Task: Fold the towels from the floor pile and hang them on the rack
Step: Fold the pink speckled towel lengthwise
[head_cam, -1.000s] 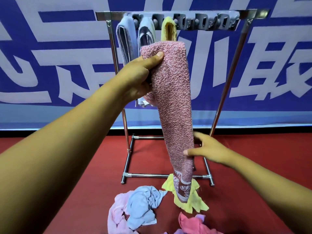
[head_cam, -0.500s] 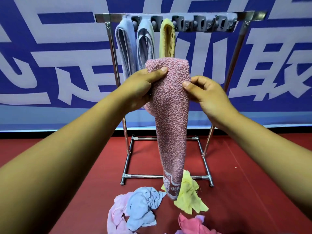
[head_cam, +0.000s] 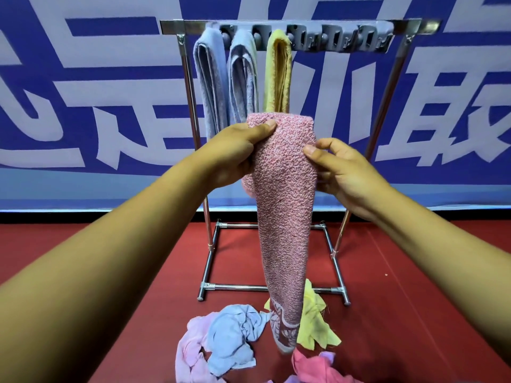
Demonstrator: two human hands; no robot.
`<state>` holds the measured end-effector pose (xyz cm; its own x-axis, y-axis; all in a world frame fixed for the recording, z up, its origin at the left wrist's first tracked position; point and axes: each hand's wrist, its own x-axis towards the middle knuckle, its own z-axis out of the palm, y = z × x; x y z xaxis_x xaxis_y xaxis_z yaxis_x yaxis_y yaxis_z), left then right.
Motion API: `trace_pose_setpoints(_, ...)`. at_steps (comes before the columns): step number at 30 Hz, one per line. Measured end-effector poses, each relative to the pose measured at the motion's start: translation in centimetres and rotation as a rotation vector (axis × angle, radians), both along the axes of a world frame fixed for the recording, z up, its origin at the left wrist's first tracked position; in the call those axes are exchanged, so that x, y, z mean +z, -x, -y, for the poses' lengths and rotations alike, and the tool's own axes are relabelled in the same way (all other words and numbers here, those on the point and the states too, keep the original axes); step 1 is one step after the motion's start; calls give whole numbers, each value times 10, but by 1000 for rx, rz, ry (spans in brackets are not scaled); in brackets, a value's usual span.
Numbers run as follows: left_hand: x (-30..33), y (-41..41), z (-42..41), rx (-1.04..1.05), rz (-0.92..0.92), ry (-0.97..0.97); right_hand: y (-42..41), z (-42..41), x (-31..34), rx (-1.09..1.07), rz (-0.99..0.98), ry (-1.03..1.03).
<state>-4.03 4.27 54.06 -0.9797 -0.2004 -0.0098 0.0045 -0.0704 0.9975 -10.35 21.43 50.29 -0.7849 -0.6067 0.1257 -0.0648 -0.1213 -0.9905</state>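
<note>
Left hand: our left hand (head_cam: 235, 153) pinches the top left corner of the folded pink towel (head_cam: 284, 205), thumb over the front.
Right hand: our right hand (head_cam: 343, 170) grips its right edge just below the top, thumb on the front.
Pink towel: we hold it hanging long in front of the rack (head_cam: 276, 24), lower end above the floor pile (head_cam: 229, 335).
Rack: two blue towels (head_cam: 210, 78) and a yellow towel (head_cam: 278, 73) hang folded at its left.
</note>
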Motion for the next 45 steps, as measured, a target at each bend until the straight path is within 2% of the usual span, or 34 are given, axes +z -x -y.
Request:
trace_pose_setpoints(3, -1, 0, -2, 32, 13, -50, -2, -4, -10, 175, -28, -204)
trace_pose_setpoints(9, -12, -5, 0, 5, 58, -8, -1, 2, -14, 122, -41, -123)
trace_pose_setpoints(15, -51, -23, 4, -152, 72, 108, 1, 9, -12, 98, -43, -114)
trace_pose_setpoints(21, -69, -25, -1, -77, -7, 168, 2, 11, -16, 42, -8, -103)
trace_pose_setpoints(26, -66, -22, -3, -29, -42, 154, 7, 7, -16, -7, -13, -114)
trace_pose_setpoints(41, -68, -29, 4, -169, 0, 18, 9, 9, -12, -3, -30, -169)
trace_pose_setpoints(45, -85, -29, -7, -147, 34, 157, 10, 8, -17, -58, -38, -153)
